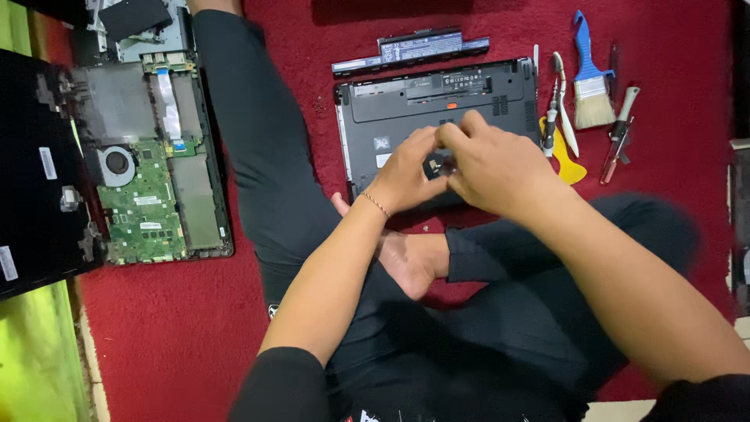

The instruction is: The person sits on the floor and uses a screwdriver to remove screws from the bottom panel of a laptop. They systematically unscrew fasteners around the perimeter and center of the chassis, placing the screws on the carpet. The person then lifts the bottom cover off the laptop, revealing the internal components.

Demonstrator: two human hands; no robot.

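The red carpet [195,344] on the floor carries all items. The largest, an opened laptop chassis [148,156] with its green mainboard and round fan exposed, lies at the left edge of the carpet, with a black panel [35,172] overlapping its left side. It could be knocked by the crossed leg just beside it, and carpet fibres or static could reach the bare mainboard.

The upturned laptop base [437,101] lies near the far edge at centre, directly in front of the seated person. A long battery pack [412,49] lies apart behind it, along the far edge.

At the far right corner, a blue-handled brush [590,78], 2 or more slim drivers [556,109] and a yellow pry pick [573,168] are laid beside the base.

The left hand [406,172] and the right hand [488,168] are closed together over the near part of the base, fingertips pinched narrowly on a small dark part [434,165]. What it is cannot be told.

A small part pinched this way could slip and be lost in the carpet pile. A few tiny pieces, possibly screws [319,102], already lie loose just left of the base and could be scattered by a sleeve or knee. Excess pinch or twist could bend or crack the part.
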